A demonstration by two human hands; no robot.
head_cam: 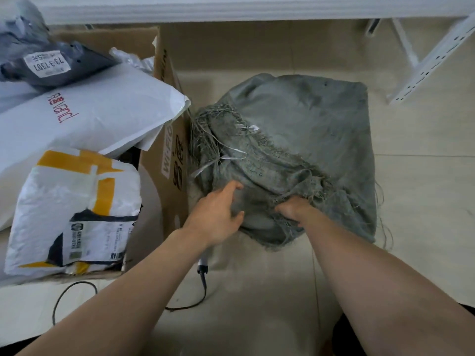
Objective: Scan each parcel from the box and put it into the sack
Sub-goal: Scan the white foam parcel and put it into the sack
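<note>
Left hand (218, 214) and right hand (290, 209) both clutching the frayed mouth of a limp grey woven sack (308, 119).
The sack lies on the tiled floor (416, 201) beside the brown cardboard box (169, 160) of plastic-wrapped parcels (77, 201); soft and shapeless, it probably needs holding at the rim, one hand each side, to stay open.

The sack (308, 129) is set on the floor (424, 201) just right of the box (177, 140), in which parcels (77, 201) are piled; a scanner (203, 268) is laid before both.
</note>
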